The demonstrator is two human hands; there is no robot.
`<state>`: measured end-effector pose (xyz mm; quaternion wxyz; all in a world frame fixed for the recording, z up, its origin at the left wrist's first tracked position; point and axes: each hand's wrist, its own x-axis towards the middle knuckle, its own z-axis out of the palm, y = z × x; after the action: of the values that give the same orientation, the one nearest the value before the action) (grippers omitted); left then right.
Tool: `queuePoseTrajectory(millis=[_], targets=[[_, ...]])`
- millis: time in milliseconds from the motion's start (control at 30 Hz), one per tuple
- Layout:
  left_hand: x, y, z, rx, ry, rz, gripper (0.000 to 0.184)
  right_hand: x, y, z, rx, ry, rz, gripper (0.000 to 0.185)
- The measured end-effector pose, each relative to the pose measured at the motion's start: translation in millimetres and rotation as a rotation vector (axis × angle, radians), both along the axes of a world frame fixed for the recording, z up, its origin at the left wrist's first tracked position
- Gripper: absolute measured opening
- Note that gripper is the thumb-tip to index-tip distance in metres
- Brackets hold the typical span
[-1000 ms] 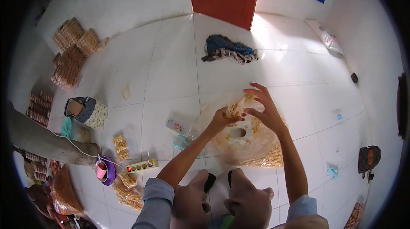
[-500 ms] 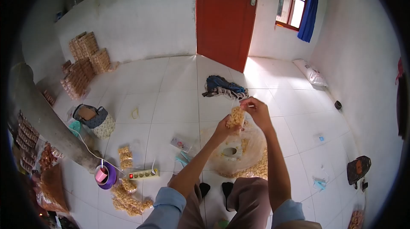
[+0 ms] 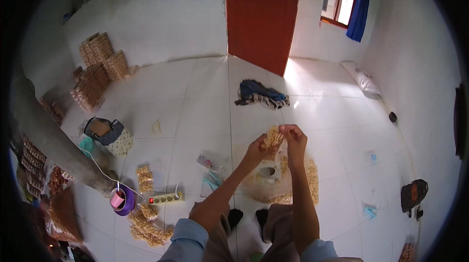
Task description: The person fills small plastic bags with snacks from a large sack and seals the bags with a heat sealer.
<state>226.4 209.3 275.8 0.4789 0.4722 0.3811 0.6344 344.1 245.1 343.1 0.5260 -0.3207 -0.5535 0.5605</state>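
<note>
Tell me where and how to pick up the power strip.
Take the power strip across its narrow middle, probably best from above: it is long and lies flat on the floor, with a white plug at its right end in view and a snack packet near its left end.

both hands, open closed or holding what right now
Left hand: closed, holding a bag of yellowish snacks.
Right hand: fingers bunched at the bag's upper edge; grip cannot be told.

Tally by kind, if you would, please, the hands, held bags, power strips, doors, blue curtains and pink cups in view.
Hands: 2 (left hand, right hand)
Held bag: 1
Power strip: 1
Door: 1
Blue curtain: 1
Pink cup: 1
Total: 7
</note>
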Motion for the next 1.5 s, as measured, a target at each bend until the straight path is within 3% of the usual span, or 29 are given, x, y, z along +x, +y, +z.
queuePoseTrajectory(millis=[67,167,267,367,500,567,767,1067,1167,1300,1367,1500], targets=[[7.0,5.2,16.3,0.236,-0.012,0.214,0.038,-8.1,5.6,-1.7,0.085,0.110,-0.084,0.017],[12.0,-5.8,44.5,0.093,-0.189,0.367,0.034,-10.5,-1.7,-7.1,0.161,-0.042,-0.143,0.015],[10.1,-7.2,48.0,0.006,-0.212,0.327,0.032,-12.0,-1.8,-3.7,0.241,-0.069,-0.179,0.015],[9.4,-10.3,51.7,-0.013,-0.325,0.291,0.029,-13.7,-6.8,-5.0,0.161,0.027,-0.137,0.014],[7.5,-8.0,45.0,0.092,-0.263,0.313,0.020,-15.1,-9.5,-9.0,0.190,0.009,-0.176,0.012],[4.4,-9.5,41.3,-0.001,-0.260,0.401,0.014,-17.7,-10.8,-6.9,0.218,-0.011,-0.202,0.011],[4.5,-16.1,41.1,0.080,-0.210,0.562,0.015,-33.4,-26.3,-9.8,0.147,0.073,-0.269,0.009],[9.9,-21.2,53.5,0.059,-0.123,0.525,0.021,-40.7,-26.6,-10.7,0.224,0.124,-0.293,0.005],[2.2,-10.2,33.5,-0.009,-0.084,0.484,0.025,-35.7,-20.8,-17.3,0.185,0.125,-0.245,0.007],[8.9,8.3,19.3,-0.207,-0.108,0.478,0.033,-19.5,2.2,-47.2,-0.113,-0.014,-0.351,0.015],[16.4,15.5,10.9,-0.495,-0.054,0.262,0.032,-3.7,19.2,-71.5,-0.235,-0.045,-0.398,0.019],[21.8,35.3,-40.0,-0.529,-0.135,0.086,0.037,18.0,28.8,-95.1,-0.410,-0.077,-0.381,0.022]])
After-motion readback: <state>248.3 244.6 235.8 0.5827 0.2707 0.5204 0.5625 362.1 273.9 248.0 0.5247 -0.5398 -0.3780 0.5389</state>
